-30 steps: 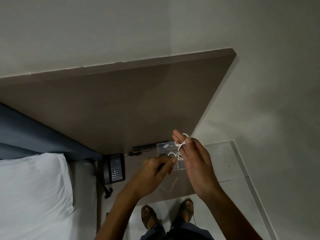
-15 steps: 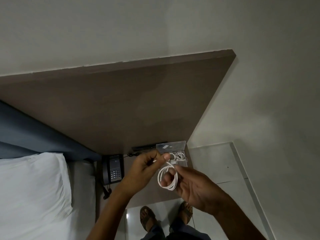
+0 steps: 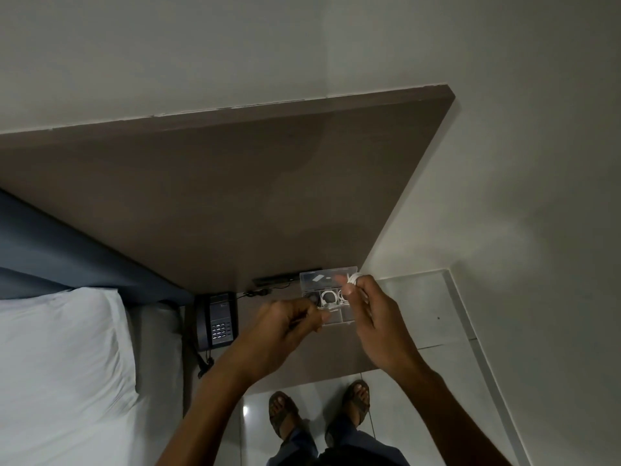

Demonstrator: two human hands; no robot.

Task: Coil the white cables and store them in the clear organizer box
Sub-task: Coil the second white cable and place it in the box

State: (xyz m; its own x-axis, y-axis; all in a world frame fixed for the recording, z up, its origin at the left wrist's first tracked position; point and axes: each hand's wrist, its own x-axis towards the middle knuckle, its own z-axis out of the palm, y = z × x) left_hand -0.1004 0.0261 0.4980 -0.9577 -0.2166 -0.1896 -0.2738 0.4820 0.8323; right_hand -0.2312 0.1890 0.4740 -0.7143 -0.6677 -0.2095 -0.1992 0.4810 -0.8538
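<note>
The clear organizer box [image 3: 346, 317] lies open on the brown bedside table [image 3: 336, 358], its lid [image 3: 322, 280] propped up against the headboard. A coiled white cable [image 3: 328, 296] rests in one of its compartments. My right hand [image 3: 373, 317] is above the box's right side with a white cable [image 3: 353, 279] wound around its raised fingers. To the left of the box my left hand [image 3: 285, 326] is pinched on the same cable's end near the box's front left corner.
A dark desk phone [image 3: 218, 319] sits on the table's left part, next to the bed with a white pillow [image 3: 60, 358]. A brown headboard panel [image 3: 235, 196] rises behind the table. My sandalled feet [image 3: 319, 408] stand on the glossy tiled floor.
My right hand has risen from in front of the box to above its right side, and the loose coil is now wound on its fingers. My left hand has dropped slightly.
</note>
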